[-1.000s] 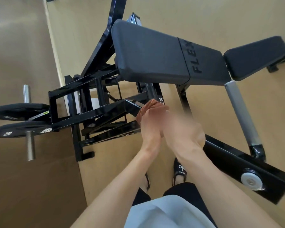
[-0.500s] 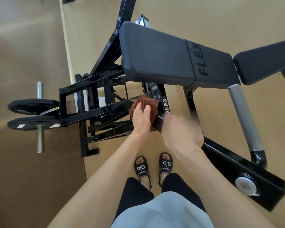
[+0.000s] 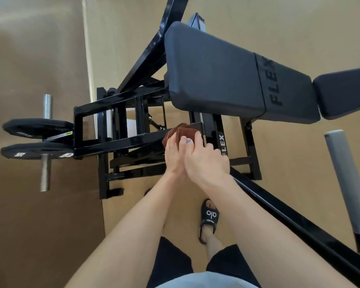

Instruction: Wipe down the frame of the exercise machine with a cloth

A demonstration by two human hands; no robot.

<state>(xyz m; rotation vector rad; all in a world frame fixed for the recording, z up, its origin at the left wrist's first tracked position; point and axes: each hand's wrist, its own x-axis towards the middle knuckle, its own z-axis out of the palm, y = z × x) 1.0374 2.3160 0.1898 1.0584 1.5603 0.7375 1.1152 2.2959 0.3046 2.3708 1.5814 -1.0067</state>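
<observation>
Scene: gym floor, head view looking down; person stands at 6 o'clock of a black machine, both arms reaching fwd to its middle.

Cloth: brown cloth (image 3: 182, 133), bunched, pressed on the end of a black frame (image 3: 121, 143) bar at centre, just under the pad's near edge. Bunching likely gives a thick wad to rub w/.

Left hand: left hand (image 3: 175, 156), ring on one finger, fingers curled over the cloth from below, gripping it vs. the bar.

Right hand: right hand (image 3: 206, 161) overlaps the left; thumb and forefinger lie on the cloth's right side, other fingers reach toward the upright marked FLEX. Looks clenched on the cloth too, prob. to add pressure or re-fold; can't tell which.

Pad: dark pad (image 3: 214, 80) at 1 o'clock, overhanging the spot, so hands must come in low.

Plates: two plates (image 3: 37, 140) on a steel peg at 9 o'clock, well apart from the hands.

Roller: grey roller (image 3: 345, 179) at 3 o'clock, untouched.

Feet: one sandal (image 3: 209, 217) at 6 o'clock, close to the base rail.

Progress: est. mid-wipe; long bar toward 9 o'clock and base rail appear yet to do.
</observation>
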